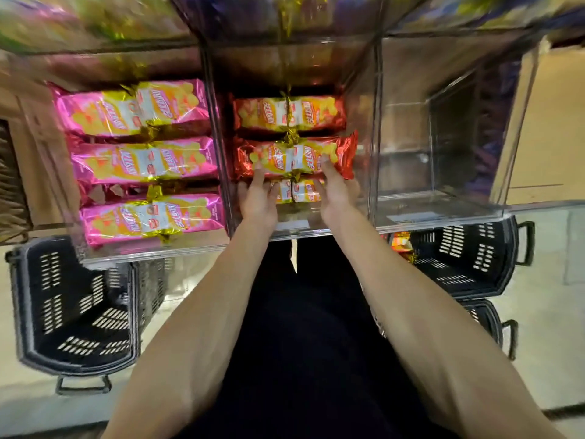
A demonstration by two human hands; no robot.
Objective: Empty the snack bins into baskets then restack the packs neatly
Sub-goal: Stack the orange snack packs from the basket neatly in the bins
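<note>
Three clear plastic bins stand side by side on a shelf. The left bin holds three rows of pink snack packs. The middle bin holds red snack packs, one row at the back and one in front of it. My left hand and my right hand are both inside the middle bin, fingers straight and touching the front red pack's near edge. A further red pack lies low between my hands. The right bin holds nothing.
A black slotted basket sits on the floor at lower left. Two more black baskets stand at the right; the upper one has a red pack at its left edge. Blurred bins fill the shelf above.
</note>
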